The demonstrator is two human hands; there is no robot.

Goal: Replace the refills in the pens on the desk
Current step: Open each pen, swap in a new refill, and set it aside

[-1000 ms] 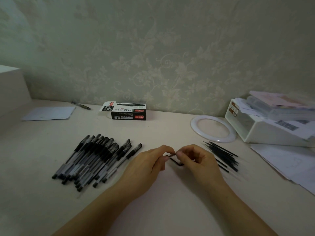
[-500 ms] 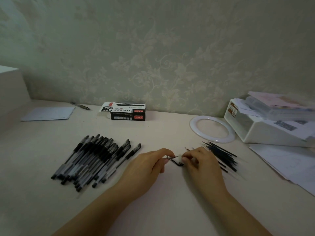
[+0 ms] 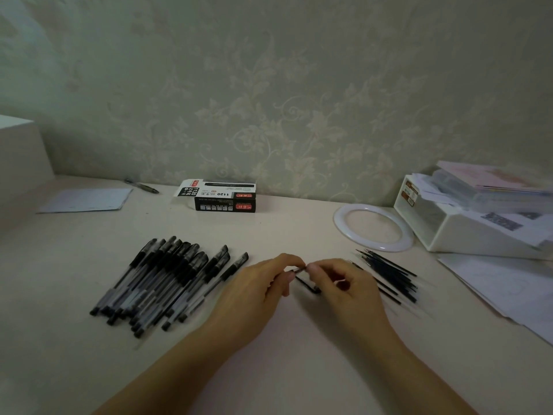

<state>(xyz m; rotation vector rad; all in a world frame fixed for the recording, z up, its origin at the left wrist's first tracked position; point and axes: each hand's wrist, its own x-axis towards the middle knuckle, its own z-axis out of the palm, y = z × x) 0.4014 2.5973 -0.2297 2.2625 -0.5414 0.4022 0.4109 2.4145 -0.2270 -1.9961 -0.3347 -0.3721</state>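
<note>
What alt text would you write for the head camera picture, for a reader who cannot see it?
Two hands meet over a pale desk, the left hand and right hand pinching a thin dark pen part between them. A pile of black pens lies to the left, loose refills to the right, a pen box behind.

Black pens [image 3: 167,283], white ring [image 3: 374,227], pale floral-patterned wall [image 3: 299,115].
</note>
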